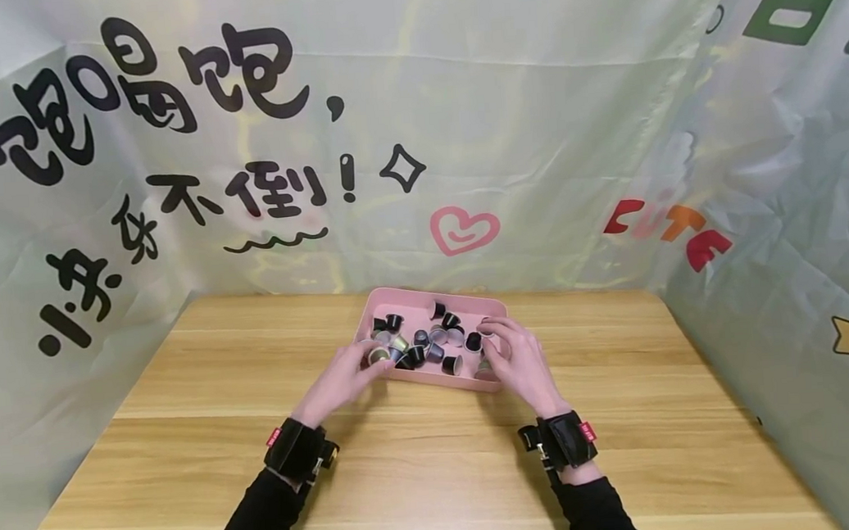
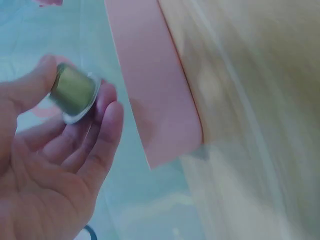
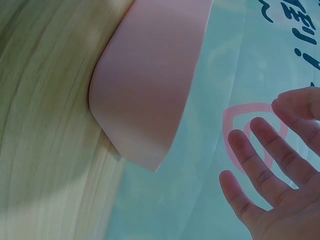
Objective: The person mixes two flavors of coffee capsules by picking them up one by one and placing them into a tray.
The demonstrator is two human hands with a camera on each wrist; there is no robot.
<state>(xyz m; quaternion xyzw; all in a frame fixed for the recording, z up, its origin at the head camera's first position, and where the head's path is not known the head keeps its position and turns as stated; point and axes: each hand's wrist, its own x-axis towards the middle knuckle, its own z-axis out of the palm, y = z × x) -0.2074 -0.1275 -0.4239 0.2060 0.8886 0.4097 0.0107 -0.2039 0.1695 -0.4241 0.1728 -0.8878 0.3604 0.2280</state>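
Observation:
A pink tray (image 1: pixel 470 382) holds several coffee capsules in black, grey-blue and pale colours, scattered and tipped at various angles. My left hand (image 1: pixel 344 377) is over the tray's left end. Between its thumb and fingers it pinches an olive-green coffee capsule (image 2: pixel 75 91) with a pale rim. At the opposite end is my right hand (image 1: pixel 523 361), with a black capsule (image 1: pixel 473 342) just left of its fingers. The right wrist view has three fingers (image 3: pixel 257 167) spread and fairly straight, thumb and index close together, with no capsule visible between them.
The tray lies near the back of a wooden table (image 1: pixel 439 469). Behind it hangs a pale printed cloth (image 1: pixel 535 150) with black lettering and a pink heart, and cloth also covers the sides. Each wrist wears a black camera strap (image 1: pixel 570 439).

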